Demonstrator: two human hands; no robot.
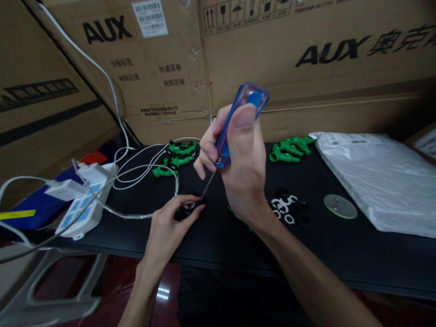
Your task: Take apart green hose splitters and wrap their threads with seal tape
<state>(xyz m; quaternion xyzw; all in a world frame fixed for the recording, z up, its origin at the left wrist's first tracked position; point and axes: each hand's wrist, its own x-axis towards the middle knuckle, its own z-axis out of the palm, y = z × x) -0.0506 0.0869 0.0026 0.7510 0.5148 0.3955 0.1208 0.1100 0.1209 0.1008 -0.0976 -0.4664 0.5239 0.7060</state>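
Observation:
My right hand [243, 159] is wrapped round the clear blue handle of a screwdriver [223, 141], its thumb lying along the handle. The screwdriver's thin shaft slants down to the left. Its tip meets a small black part [185, 210] on the black table [218, 245]. My left hand [170, 218] pinches that part between thumb and fingers; its exact kind is hard to make out. Under my right wrist a green piece [240, 218] is mostly hidden. To the right lie several white ring-shaped clips [282, 206] and black wheel-like rings [303, 220].
Green plastic fittings [291, 149] lie at the back right, and green pieces with black parts [177, 156] at the back left. A power strip [86, 204] with white cables stands left. A round disc [340, 205] and a white plastic package [378, 177] lie right. Cardboard boxes [238, 63] wall the back.

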